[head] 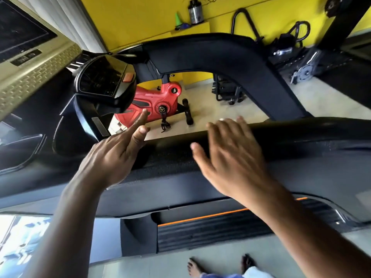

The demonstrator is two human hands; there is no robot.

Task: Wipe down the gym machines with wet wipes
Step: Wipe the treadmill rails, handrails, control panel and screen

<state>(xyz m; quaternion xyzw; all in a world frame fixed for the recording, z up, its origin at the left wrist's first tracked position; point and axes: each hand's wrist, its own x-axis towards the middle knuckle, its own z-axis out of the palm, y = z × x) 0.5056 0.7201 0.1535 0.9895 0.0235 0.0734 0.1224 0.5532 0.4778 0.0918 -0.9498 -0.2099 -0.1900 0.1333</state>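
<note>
Head-camera view, looking down over a large black treadmill (200, 183) that fills the middle of the frame, its dark handrail (301, 127) running across the right centre. Both bare forearms reach up from the bottom edge. At centre left, the left hand (112, 155) is raised with two fingers extended and slightly crossed, the remaining fingers loosely bent; it grasps nothing. At centre right, the right hand (230, 155) is spread flat, fingers straight, lying over the handrail; motion blur softens its outline, and whether the palm truly presses the rail cannot be told. No wipe shows in either hand. In the upper left sits the treadmill's rounded console (104, 81) with a dark screen and a small orange button. Behind it, at centre, stands a red exercise bike (152, 105) on a pale floor, against a yellow wall (140, 17). Two bare feet (195, 266) appear at the bottom edge.
</note>
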